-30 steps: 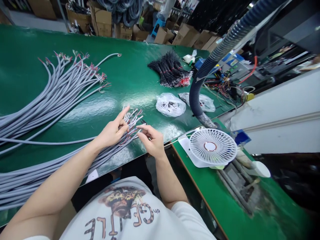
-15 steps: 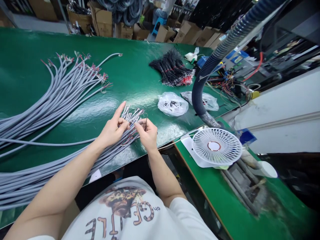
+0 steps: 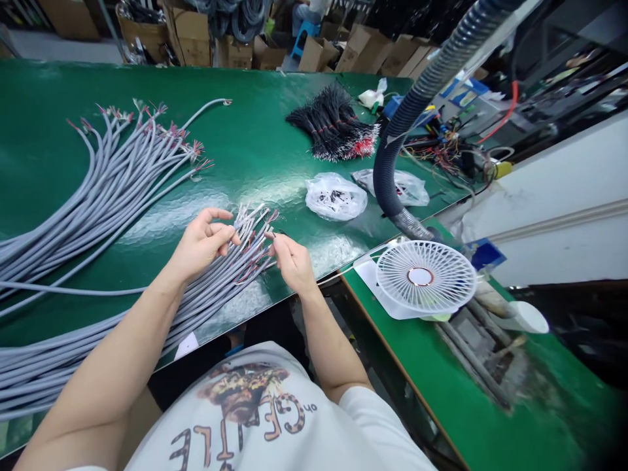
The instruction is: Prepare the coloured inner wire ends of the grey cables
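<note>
My left hand (image 3: 206,239) is closed, thumb and fingers pinched near the tip of a grey cable (image 3: 93,288) that runs in from the left and passes behind my forearm. Just right of it, my right hand (image 3: 292,261) pinches a small dark piece (image 3: 273,234) between thumb and forefinger, too small to name. Below and between both hands lies a bundle of grey cables (image 3: 216,288), their stripped ends fanning out in white and red wires. A second bundle of grey cables (image 3: 112,170) with bared ends lies at the left.
On the green table (image 3: 255,144) sit bundled black wires (image 3: 333,127) and plastic bags (image 3: 336,196) of small dark parts. A ribbed black hose (image 3: 387,170) comes down at the right. A white fan (image 3: 426,277) stands on the lower green bench (image 3: 417,366). Cardboard boxes (image 3: 363,49) line the back.
My left hand has drawn back to the left and its forefinger has bent down. A gap has opened between the hands. The view has shifted slightly.
</note>
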Action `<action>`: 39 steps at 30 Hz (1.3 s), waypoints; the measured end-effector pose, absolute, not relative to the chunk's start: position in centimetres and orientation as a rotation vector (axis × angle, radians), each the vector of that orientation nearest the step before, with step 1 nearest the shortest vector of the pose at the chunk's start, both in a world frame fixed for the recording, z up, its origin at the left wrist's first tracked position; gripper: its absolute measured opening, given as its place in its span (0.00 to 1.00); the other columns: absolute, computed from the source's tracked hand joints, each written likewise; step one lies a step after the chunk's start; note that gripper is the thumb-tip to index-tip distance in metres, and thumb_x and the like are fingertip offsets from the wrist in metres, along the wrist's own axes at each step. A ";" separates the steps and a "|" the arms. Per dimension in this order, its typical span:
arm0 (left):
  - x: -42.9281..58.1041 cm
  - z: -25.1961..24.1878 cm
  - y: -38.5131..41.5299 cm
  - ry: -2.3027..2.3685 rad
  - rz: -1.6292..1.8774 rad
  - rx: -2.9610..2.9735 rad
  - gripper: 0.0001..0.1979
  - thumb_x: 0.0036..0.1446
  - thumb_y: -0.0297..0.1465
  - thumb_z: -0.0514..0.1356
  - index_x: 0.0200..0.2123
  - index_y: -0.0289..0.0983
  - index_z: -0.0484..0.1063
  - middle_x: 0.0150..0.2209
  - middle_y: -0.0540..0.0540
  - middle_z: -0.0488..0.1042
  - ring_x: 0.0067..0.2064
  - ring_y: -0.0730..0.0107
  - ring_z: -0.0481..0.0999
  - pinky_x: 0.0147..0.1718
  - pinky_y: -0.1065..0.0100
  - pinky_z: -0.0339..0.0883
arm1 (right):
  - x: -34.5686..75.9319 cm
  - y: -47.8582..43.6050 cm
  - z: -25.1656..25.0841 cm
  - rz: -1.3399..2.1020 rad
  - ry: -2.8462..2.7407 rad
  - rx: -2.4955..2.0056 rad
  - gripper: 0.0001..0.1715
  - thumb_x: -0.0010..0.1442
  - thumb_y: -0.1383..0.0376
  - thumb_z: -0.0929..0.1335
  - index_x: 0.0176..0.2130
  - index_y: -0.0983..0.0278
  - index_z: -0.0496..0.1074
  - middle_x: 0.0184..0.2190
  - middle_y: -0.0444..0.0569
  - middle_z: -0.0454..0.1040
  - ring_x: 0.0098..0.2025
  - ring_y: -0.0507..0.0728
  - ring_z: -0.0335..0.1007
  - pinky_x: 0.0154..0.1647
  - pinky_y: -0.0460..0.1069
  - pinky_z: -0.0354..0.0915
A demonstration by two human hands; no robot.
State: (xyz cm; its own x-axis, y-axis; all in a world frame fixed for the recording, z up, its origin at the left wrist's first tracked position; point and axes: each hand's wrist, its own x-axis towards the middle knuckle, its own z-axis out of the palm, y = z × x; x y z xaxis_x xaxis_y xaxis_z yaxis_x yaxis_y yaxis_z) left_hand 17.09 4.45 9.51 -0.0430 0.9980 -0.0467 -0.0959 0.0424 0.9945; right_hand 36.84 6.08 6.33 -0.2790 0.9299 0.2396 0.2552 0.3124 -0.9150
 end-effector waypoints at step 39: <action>17.6 9.3 4.4 1.052 1.161 1.152 0.15 0.50 0.35 0.66 0.32 0.37 0.62 0.21 0.51 0.73 0.16 0.83 0.60 0.15 0.79 0.51 | 33.8 5.2 7.6 1.056 -1.752 -0.939 0.09 0.64 0.64 0.61 0.34 0.64 0.68 0.19 0.39 0.68 0.22 0.48 0.64 0.30 0.44 0.62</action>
